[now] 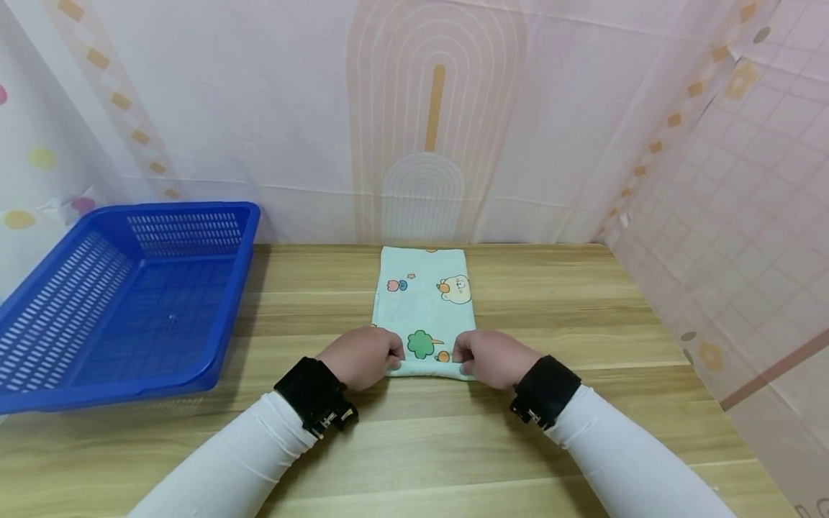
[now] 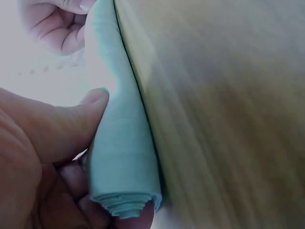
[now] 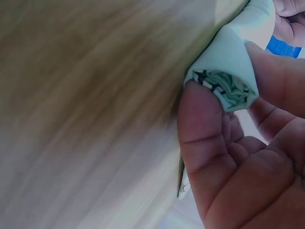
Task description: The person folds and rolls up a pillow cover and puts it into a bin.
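A pale mint cloth (image 1: 424, 302) printed with a bear, a green tree and small fruit lies as a narrow strip on the wooden table. Its near edge is rolled into a tight layered roll (image 2: 124, 152). My left hand (image 1: 364, 356) pinches the left end of this roll, thumb on its side and a fingertip under its end. At the right end, my right hand (image 1: 497, 357) grips the roll between thumb and index finger; the spiral of layers (image 3: 228, 88) shows there in the right wrist view. Beyond the roll the cloth lies flat.
A blue plastic basket (image 1: 223, 316) with slotted sides stands on the left of the table. Patterned curtain (image 1: 291, 129) hangs along the back and sides. Wooden tabletop (image 1: 421, 453) extends in front of the cloth and to its right (image 1: 570, 302).
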A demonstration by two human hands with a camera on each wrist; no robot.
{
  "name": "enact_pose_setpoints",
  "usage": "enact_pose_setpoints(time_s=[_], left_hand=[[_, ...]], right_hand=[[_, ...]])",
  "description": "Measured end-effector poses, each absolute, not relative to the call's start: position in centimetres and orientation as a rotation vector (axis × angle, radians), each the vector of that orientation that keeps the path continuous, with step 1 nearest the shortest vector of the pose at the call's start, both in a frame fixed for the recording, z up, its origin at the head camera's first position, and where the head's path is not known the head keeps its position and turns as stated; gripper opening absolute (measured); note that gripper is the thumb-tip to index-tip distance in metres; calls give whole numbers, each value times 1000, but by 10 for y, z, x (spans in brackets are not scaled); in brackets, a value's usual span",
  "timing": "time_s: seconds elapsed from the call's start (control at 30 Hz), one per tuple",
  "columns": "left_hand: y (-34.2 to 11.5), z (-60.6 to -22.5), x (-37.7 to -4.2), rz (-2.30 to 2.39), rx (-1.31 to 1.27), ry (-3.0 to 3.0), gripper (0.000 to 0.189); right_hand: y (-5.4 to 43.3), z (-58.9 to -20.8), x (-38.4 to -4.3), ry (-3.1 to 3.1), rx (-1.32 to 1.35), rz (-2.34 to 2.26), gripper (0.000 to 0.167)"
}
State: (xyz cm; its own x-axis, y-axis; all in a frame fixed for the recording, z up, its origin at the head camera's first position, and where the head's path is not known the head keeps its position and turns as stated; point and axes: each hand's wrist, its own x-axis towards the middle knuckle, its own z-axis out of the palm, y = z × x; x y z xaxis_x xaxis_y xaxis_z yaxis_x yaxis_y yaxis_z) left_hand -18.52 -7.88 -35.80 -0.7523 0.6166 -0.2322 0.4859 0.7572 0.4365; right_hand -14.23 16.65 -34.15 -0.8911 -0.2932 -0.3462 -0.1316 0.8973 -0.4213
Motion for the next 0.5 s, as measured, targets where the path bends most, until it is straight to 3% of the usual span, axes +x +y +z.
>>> enact_pose_setpoints(time_s=[0.2,0.5], left_hand=[[-77,-357,-183,496,830,2612,9],[-71,-354,-180,512,860,2656,15]], right_hand=[[165,-340,-148,2651,-273,-577,17],[150,-336,-148,2717,-255,-374,11]])
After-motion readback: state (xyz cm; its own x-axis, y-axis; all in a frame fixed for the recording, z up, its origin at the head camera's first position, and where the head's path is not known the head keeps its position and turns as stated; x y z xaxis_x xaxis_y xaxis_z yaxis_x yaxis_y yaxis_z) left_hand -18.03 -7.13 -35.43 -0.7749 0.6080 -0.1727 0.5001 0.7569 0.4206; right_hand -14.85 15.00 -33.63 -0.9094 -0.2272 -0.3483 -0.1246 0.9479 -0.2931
